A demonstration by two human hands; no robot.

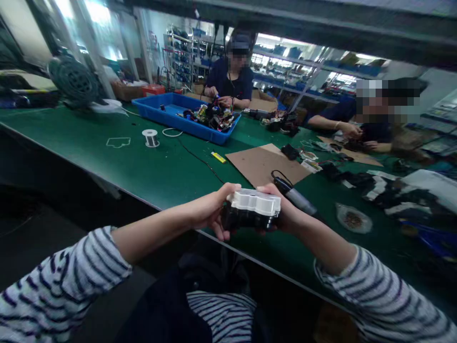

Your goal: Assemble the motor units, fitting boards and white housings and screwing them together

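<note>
Both my hands hold one small part with a white ribbed top and a black underside, just above the near edge of the green table. My left hand grips its left end, thumb on top and fingers curled below. My right hand grips the right end the same way. Just behind my right hand, a black and grey hand tool with a cable lies on the table, beside a brown cardboard sheet.
A blue tray with wired parts stands at the back, a solder spool and a yellow item nearer. Two other people work across the table. Dark parts and a small bag of bits lie at right. A fan stands far left.
</note>
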